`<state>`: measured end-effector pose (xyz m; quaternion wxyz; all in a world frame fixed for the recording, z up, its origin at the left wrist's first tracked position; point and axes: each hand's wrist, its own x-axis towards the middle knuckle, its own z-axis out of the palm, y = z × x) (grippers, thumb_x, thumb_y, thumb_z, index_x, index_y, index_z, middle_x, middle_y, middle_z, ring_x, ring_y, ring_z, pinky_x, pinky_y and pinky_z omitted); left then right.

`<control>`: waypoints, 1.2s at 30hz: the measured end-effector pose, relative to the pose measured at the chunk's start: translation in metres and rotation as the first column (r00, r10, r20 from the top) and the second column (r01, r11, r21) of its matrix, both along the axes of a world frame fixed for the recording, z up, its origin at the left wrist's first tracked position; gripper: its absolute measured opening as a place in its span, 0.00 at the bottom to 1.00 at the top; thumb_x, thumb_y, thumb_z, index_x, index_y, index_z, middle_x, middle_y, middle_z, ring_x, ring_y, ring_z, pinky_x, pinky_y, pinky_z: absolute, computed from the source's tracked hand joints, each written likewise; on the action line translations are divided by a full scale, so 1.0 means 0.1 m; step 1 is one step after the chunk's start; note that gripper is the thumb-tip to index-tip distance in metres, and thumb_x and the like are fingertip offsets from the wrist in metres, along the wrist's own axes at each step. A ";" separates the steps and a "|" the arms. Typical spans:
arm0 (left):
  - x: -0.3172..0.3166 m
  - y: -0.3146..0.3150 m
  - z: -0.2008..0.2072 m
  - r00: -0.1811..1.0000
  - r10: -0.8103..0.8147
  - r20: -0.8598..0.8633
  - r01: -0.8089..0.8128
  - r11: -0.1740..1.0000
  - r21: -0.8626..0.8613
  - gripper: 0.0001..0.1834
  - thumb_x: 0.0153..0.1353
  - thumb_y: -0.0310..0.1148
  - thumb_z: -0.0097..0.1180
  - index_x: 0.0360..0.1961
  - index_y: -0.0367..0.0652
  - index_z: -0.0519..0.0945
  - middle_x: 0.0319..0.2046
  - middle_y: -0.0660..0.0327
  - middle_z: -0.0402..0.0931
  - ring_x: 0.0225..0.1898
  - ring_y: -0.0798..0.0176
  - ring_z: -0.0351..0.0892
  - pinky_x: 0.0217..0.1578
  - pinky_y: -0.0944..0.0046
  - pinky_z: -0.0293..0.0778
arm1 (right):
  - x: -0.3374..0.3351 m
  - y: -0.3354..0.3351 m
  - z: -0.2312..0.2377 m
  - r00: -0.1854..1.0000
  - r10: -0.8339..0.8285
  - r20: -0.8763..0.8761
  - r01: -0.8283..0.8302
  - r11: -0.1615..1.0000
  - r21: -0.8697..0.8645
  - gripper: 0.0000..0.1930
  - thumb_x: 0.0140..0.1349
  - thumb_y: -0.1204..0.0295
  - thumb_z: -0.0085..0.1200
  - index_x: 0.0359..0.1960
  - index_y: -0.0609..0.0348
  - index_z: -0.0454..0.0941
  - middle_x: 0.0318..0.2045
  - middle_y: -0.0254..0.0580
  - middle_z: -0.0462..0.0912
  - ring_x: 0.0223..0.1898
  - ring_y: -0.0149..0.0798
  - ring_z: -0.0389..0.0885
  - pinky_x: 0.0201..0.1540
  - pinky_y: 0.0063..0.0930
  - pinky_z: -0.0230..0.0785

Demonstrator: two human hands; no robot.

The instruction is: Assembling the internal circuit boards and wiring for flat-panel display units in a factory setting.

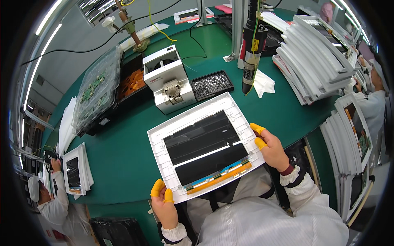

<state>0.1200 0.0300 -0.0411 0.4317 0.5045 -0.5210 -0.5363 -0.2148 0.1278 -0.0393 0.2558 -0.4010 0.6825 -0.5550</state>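
Note:
Between my two hands a white plastic frame (158,141) is held tilted over the near table edge. Set in it is a dark display panel (197,143), with an orange ribbon strip (219,179) along its near side. My left hand (165,205) grips the near left corner, and my right hand (271,149) grips the right edge. Yellow finger cots cover the thumb and a finger of each. Beyond the frame stands a white screw feeder (167,82), beside a black tray (232,87) of small silvery round parts. An electric screwdriver (248,61) hangs tip down at the right.
Stacked white frames (312,61) stand far right; more frames (349,143) are stacked nearer. At left, a clear tray (98,86) with green circuit boards adjoins a bin of orange parts (132,84). Co-workers (57,201) sit at both sides. Cables hang overhead.

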 end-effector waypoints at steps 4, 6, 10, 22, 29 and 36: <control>-0.05 -0.03 0.01 1.000 0.011 -0.002 -0.011 1.000 0.005 0.21 0.64 0.20 0.51 0.59 0.32 0.67 0.51 0.54 0.72 0.51 0.63 0.74 0.55 0.67 0.70 | -0.04 -0.03 0.00 1.000 -0.001 0.019 0.001 1.000 0.018 0.21 0.60 0.86 0.43 0.56 0.70 0.70 0.45 0.49 0.79 0.44 0.36 0.79 0.50 0.25 0.69; -0.08 -0.07 0.01 1.000 0.020 -0.003 -0.020 1.000 -0.003 0.22 0.63 0.18 0.51 0.59 0.32 0.67 0.50 0.54 0.73 0.51 0.64 0.74 0.54 0.68 0.70 | -0.06 -0.07 0.00 0.999 0.011 0.044 -0.012 1.000 0.026 0.21 0.60 0.86 0.43 0.57 0.70 0.70 0.45 0.49 0.79 0.45 0.36 0.79 0.51 0.25 0.69; -0.14 -0.15 0.01 0.999 0.039 0.008 -0.039 0.998 -0.041 0.22 0.61 0.17 0.50 0.58 0.33 0.68 0.50 0.55 0.73 0.50 0.64 0.74 0.53 0.68 0.70 | -0.08 -0.09 0.01 0.994 0.001 0.109 0.000 1.000 -0.010 0.21 0.60 0.85 0.44 0.58 0.70 0.70 0.47 0.49 0.79 0.48 0.36 0.79 0.53 0.26 0.69; 0.01 -0.18 0.04 0.982 0.038 0.185 -0.016 0.992 -0.123 0.19 0.64 0.26 0.55 0.55 0.31 0.72 0.47 0.54 0.77 0.47 0.63 0.76 0.50 0.66 0.72 | 0.02 0.02 0.08 0.988 0.100 0.117 -0.107 0.993 0.048 0.21 0.63 0.83 0.45 0.59 0.69 0.67 0.51 0.45 0.78 0.50 0.34 0.77 0.54 0.24 0.68; -0.11 -0.18 0.11 0.980 0.049 0.195 -0.018 0.988 -0.155 0.18 0.63 0.26 0.56 0.53 0.31 0.74 0.46 0.53 0.78 0.45 0.62 0.77 0.49 0.65 0.73 | -0.06 -0.03 -0.02 0.999 0.035 -0.009 -0.035 0.999 0.008 0.16 0.62 0.80 0.49 0.53 0.68 0.71 0.44 0.47 0.81 0.42 0.36 0.80 0.46 0.27 0.72; -0.12 -0.22 0.07 0.985 0.047 0.165 -0.018 0.984 -0.179 0.18 0.63 0.27 0.57 0.52 0.30 0.74 0.45 0.52 0.79 0.45 0.61 0.77 0.49 0.64 0.73 | -0.14 -0.08 -0.16 0.997 0.050 -0.055 -0.051 0.998 -0.026 0.16 0.62 0.80 0.48 0.53 0.68 0.71 0.42 0.49 0.81 0.42 0.38 0.81 0.45 0.28 0.72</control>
